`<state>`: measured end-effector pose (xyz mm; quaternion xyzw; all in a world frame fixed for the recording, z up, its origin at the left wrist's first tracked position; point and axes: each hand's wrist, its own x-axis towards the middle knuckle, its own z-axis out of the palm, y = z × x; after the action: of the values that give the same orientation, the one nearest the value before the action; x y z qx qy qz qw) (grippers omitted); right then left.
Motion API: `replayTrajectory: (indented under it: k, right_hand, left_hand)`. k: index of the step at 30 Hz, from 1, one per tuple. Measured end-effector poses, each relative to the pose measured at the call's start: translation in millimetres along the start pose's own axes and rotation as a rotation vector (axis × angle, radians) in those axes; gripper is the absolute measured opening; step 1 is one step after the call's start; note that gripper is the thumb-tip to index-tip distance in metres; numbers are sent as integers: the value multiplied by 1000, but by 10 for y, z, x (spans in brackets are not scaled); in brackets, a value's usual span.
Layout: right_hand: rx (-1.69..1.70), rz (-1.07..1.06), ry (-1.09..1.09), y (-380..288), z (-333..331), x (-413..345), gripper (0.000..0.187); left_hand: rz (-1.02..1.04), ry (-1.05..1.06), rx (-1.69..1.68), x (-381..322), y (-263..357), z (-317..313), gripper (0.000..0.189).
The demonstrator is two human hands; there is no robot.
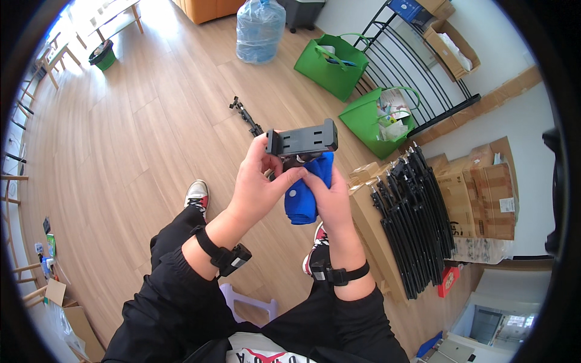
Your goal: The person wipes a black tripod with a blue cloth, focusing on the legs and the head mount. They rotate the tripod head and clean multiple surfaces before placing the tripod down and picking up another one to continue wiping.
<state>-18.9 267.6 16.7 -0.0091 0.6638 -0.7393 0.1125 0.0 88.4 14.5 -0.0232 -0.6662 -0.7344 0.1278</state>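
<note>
In front of me my left hand (pixel 254 186) grips a black phone or tablet clamp holder (pixel 303 139) by its left end and underside. A black stand or pole with joints (pixel 246 116) shows beyond my left fingers; whether it joins the clamp is hidden. My right hand (pixel 333 199) holds a folded blue cloth (pixel 301 202) against the clamp's underside, with both thumbs close together there. A pale round spot marks the cloth. The fingers behind the cloth are out of sight.
Folded black light stands (pixel 415 218) lean over cardboard boxes (pixel 483 195) at my right. Ahead are two green tote bags (pixel 333 66) (pixel 372 122), a black metal rack (pixel 408 68) and a wrapped water bottle (pixel 261 31). A lilac plastic stool (pixel 249 304) is beneath me.
</note>
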Motion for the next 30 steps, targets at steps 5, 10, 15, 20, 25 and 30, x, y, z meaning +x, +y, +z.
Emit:
replayTrajectory:
  k: [5, 10, 15, 20, 25, 30]
  right_hand:
    - [-79, -15, 37, 47, 20, 20, 37]
    - [85, -29, 67, 10, -37, 34, 35]
    - [-14, 7, 37, 81, -41, 60, 35]
    - [-41, -11, 40, 138, -55, 69, 39]
    - [-23, -140, 75, 106, -25, 78, 41]
    - [22, -104, 72, 35, 15, 37, 40]
  left_hand:
    - [147, -52, -25, 18, 25, 18, 43]
    - [137, -93, -3, -11, -10, -2, 29]
    - [138, -134, 138, -11, 2, -76, 25]
    - [91, -127, 117, -24, 65, -58, 34]
    - [104, -87, -1, 9, 60, 10, 45]
    - [137, -62, 124, 17, 28, -31, 57]
